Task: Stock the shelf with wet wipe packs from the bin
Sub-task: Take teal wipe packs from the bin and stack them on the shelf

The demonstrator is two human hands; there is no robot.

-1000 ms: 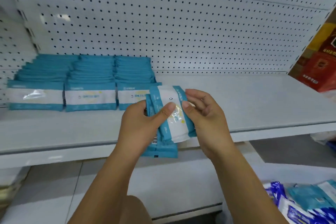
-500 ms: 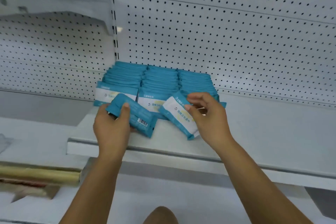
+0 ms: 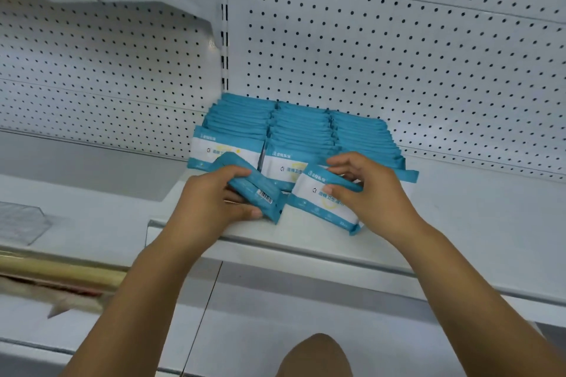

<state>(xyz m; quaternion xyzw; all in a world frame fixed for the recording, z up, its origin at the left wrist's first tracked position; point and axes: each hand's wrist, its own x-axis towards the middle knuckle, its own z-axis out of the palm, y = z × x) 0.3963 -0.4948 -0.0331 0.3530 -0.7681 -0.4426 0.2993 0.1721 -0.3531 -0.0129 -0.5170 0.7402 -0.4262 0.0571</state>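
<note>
- Step in hand: placing on the shelf. The right hand point(image 3: 375, 193) holds 1 wet wipe pack point(image 3: 318, 206), face up and tilted. The lower edge of the pack is near the front of the shelf point(image 3: 474, 223), just in front of the 3 rows of packs point(image 3: 301, 128) that already stand there.
- The fingers point(image 3: 340, 162) of the right hand are curled over the upper edge of this pack and the thumb presses on its face, so they are clamped on it.
- The left hand point(image 3: 208, 205) grips a small bundle of packs point(image 3: 260, 190), back side up, with fingers curled over the top and thumb below. I cannot tell how many packs are in it.
- The bin is not in view.
- Next move, in my judgement: lean the right pack against the front of a row, label forward, line up its edges with the neighbours, then let go. After that, take packs from the left hand 1 by 1.
- Writing: each face has a white band with Chinese characters, a small round logo and a yellow ring, too blurred to read.
- The bundle shows a barcode point(image 3: 266, 194).
- A mark like "10" sits near the lower corner of the right pack, but I am not sure of it.
</note>
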